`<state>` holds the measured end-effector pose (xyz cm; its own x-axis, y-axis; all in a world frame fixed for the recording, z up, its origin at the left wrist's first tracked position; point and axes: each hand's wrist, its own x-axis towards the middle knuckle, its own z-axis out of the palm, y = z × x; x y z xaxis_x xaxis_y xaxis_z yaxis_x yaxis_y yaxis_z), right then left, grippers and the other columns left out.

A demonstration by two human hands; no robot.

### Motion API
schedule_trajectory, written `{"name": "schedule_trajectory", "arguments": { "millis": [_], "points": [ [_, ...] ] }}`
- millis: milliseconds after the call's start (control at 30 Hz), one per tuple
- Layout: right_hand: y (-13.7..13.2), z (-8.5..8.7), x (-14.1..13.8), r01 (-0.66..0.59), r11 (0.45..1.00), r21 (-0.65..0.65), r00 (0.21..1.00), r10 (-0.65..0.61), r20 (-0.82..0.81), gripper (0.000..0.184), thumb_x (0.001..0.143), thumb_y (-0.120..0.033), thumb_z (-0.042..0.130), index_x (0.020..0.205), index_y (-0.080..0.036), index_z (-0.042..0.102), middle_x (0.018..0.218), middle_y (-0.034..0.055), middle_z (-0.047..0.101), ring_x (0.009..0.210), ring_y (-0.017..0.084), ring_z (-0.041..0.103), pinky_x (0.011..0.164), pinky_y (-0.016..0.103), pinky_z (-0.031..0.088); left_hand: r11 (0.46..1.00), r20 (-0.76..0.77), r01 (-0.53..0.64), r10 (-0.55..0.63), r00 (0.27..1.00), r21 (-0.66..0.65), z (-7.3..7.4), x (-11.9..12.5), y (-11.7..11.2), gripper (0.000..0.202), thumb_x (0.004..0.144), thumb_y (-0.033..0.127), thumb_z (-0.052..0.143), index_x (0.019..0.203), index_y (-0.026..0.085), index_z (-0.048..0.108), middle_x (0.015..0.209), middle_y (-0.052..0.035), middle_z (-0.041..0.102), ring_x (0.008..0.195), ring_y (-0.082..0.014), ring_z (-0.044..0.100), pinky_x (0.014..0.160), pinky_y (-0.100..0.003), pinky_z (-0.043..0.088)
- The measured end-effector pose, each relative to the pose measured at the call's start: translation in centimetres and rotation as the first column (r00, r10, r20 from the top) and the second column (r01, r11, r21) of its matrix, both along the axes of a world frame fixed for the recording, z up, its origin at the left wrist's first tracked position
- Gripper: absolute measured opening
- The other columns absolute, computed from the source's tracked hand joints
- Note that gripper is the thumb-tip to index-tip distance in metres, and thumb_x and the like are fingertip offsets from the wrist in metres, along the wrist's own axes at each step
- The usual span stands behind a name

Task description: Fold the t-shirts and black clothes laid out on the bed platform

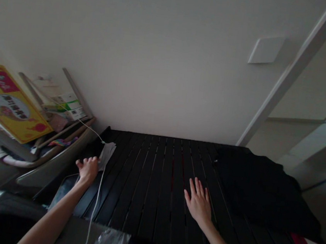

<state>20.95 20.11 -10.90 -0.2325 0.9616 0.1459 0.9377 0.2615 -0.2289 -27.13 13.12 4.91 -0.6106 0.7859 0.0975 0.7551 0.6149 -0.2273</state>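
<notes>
The head view looks down on a black slatted bench set against a pale wall. The left hand sits at the bench's near left edge, its fingers half curled and its thumb out to the side. It is hard to tell whether those fingers have hold of anything; nothing shows between them. Just beyond its knuckles, to the upper right, lies a crumpled white scrap, possibly cloth or paper, with its long axis slanting from upper right to lower left, roughly along the slats. The hand is touching or almost touching it.

A white cable runs from the scrap down past the left hand's thumb side toward the near edge, and a thinner strand climbs from the scrap to the upper left.

The right hand lies flat on the slats, fingers spread wide and holding nothing, well apart from the scrap; the left hand is clearly nearer.

Black cloth covers the bench's far right. A yellow sign leans at the left, and a crinkled silver bag lies at the bottom edge.
</notes>
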Motion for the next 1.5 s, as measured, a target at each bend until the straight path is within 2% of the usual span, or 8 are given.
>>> {"name": "schedule_trajectory", "arguments": {
  "millis": [200,400,533,667,867,1133,1233,1500],
  "points": [
    [-0.1,-0.3,0.2,-0.007,1.0,0.015,1.0,0.007,0.029,0.066,0.093,-0.051,0.026,0.146,-0.013,0.031,0.156,0.0136,0.02,0.142,0.028,0.022,0.114,0.051,0.016,0.866,0.105,0.3,-0.368,0.924,0.4,5.7,11.3,3.4,0.02,0.09,0.025,0.038,0.094,0.018,0.057,0.094,-0.008,0.066,0.098,-0.0246,0.058,0.098,-0.043,0.03],
    [0.0,-0.9,0.1,-0.014,0.999,0.051,0.994,0.019,-0.105,0.065,0.092,-0.051,0.028,0.142,-0.011,0.038,0.151,0.0165,0.033,0.14,0.03,0.028,0.113,0.052,0.018,0.598,0.38,0.193,-0.692,0.613,0.778,10.5,19.0,4.2,0.016,0.088,0.038,0.046,0.093,0.023,0.05,0.082,0.0019,0.059,0.072,-0.0144,0.06,0.07,-0.026,0.046],
    [0.3,-1.5,0.9,0.077,0.996,0.035,0.892,-0.053,-0.45,0.068,0.089,-0.054,0.031,0.13,-0.003,0.05,0.137,0.0236,0.05,0.13,0.033,0.042,0.11,0.047,0.027,0.687,0.629,0.026,-0.679,0.38,0.726,8.0,19.4,5.3,0.02,0.085,0.04,0.048,0.092,0.021,0.047,0.077,0.0043,0.054,0.058,-0.0111,0.059,0.059,-0.025,0.048],
    [0.4,-1.6,2.6,0.239,0.971,-0.028,0.72,-0.196,-0.666,0.071,0.088,-0.058,0.025,0.126,-0.003,0.05,0.121,0.0246,0.06,0.116,0.033,0.055,0.097,0.045,0.042,0.812,0.715,0.021,-0.525,0.462,0.583,3.2,18.5,5.5,0.023,0.077,0.023,0.055,0.098,0.019,0.047,0.072,0.0043,0.055,0.062,-0.014,0.061,0.065,-0.03,0.051],
    [0.0,0.3,3.7,0.235,0.967,-0.102,0.563,-0.221,-0.796,0.056,0.092,-0.054,0.022,0.112,-0.016,0.057,0.116,0.0162,0.064,0.108,0.026,0.06,0.092,0.039,0.045,0.84,0.693,0.169,-0.525,0.493,0.516,-1.5,21.4,2.4,0.03,0.071,0.015,0.058,0.1,0.021,0.054,0.092,-0.0024,0.062,0.089,-0.0177,0.061,0.086,-0.034,0.047],
    [-4.1,3.0,1.7,-0.292,0.946,0.137,0.825,0.322,-0.464,0.054,0.084,-0.051,0.048,0.13,-0.022,0.051,0.137,0.0114,0.05,0.128,0.029,0.043,0.106,0.048,0.034,0.833,0.626,0.492,-0.528,0.574,0.251,-6.9,26.1,-2.4,0.053,0.074,0.026,0.064,0.125,0.025,0.052,0.139,-0.0097,0.049,0.135,-0.032,0.034,0.108,-0.048,0.027],
    [-6.5,3.2,0.8,-0.54,0.84,0.049,0.812,0.536,-0.231,0.056,0.083,-0.046,0.053,0.136,-0.03,0.047,0.145,0.0057,0.043,0.133,0.028,0.036,0.11,0.05,0.028,0.826,0.611,0.463,-0.555,0.565,0.322,-7.3,25.5,-2.8,0.032,0.083,0.018,0.049,0.113,0.025,0.059,0.129,-0.0077,0.057,0.133,-0.0258,0.04,0.109,-0.043,0.028],
    [-4.6,7.0,1.4,-0.512,0.843,-0.165,0.838,0.447,-0.314,0.039,0.072,-0.004,0.041,0.098,-0.023,0.063,0.1,0.003,0.066,0.098,0.019,0.059,0.089,0.033,0.044,0.816,0.742,0.394,-0.561,0.367,0.422,-4.6,21.8,-5.3,0.025,0.08,0.015,0.046,0.096,0.026,0.061,0.096,-0.0015,0.068,0.096,-0.0187,0.063,0.088,-0.027,0.045]
  ]
}}
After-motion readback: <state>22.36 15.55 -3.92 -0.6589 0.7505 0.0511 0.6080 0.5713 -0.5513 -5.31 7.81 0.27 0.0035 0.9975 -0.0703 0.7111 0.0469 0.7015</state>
